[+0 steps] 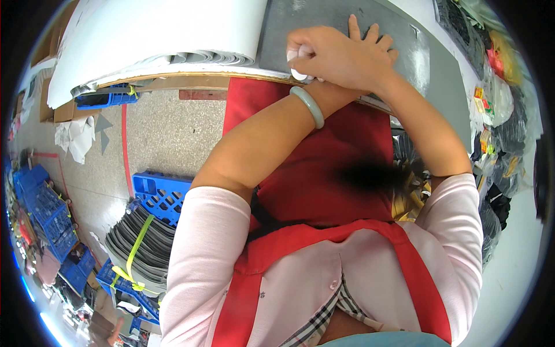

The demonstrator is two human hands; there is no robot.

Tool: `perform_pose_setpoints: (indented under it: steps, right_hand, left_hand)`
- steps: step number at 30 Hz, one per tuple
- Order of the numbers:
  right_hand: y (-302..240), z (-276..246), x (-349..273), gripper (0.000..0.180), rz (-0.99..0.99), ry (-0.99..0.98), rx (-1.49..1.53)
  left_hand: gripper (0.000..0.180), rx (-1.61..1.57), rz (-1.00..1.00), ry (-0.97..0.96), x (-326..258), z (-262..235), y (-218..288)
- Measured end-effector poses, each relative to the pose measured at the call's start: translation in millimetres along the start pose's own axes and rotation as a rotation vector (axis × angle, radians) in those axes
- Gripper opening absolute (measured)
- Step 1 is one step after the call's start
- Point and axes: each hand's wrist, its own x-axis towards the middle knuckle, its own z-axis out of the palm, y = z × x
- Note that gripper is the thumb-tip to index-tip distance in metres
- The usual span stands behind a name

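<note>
At the worktop's near edge, crossed hands: right pinches a white piece, left spread flat; it might slip off.

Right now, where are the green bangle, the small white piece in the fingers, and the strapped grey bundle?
green bangle (307, 106): head view, on its band at the wrist.
small white piece (299, 74): head view, its lower edge.
strapped grey bundle (139, 250): head view, by the yellow strap.
</note>
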Motion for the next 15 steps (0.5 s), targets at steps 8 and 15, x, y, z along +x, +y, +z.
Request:
perform_pose_setpoints:
  steps: [8,15]
  right_hand:
    - [1.8,22.7,-25.0,0.021,0.099,0.358,-0.361]
    - [12.1,26.0,-18.1,0.024,-0.157,0.348,-0.392]
  left_hand:
    - [0.044,0.048,-0.007,-0.043,-2.4,-12.6,1.9]
    - [0.048,0.176,-0.005,-0.066,1.6,-9.9,8.6]
